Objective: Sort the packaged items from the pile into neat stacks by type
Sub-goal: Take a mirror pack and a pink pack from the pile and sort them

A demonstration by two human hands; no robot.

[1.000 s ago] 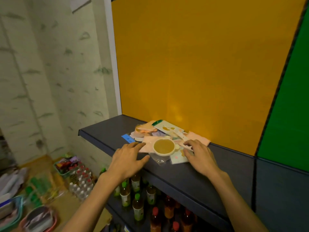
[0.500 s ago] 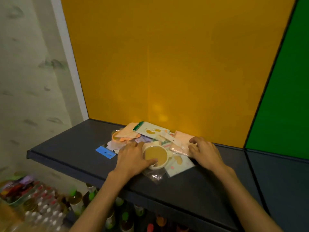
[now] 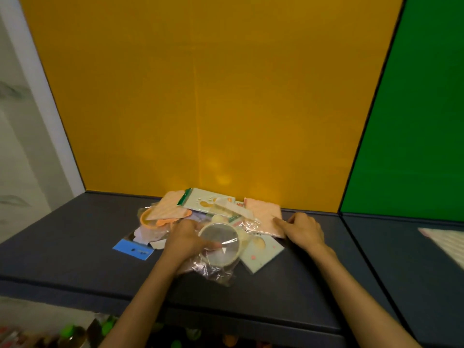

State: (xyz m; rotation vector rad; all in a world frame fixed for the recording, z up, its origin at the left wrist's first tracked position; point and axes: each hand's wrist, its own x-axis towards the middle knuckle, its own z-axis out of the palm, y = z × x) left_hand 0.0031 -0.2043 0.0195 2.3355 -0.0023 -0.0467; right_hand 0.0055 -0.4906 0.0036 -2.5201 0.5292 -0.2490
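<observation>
Pile (image 3: pixel 213 217): packets heaped on the dark shelf (image 3: pixel 75 247) against the yellow panel (image 3: pixel 200 96), long axis left to right
Cup (image 3: pixel 221 243): bagged, round, at the pile's front, rim tilted toward the camera
Left hand (image 3: pixel 184 241): fingers curled, gripping the cup
Right hand (image 3: pixel 305 228): fingers bent, fingertips pressing the pink packet (image 3: pixel 266 216)'s right edge

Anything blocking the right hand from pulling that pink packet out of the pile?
Partly. The right hand already touches the pink packet, but crinkled clear wrap and a white packet overlap its left edge.
</observation>
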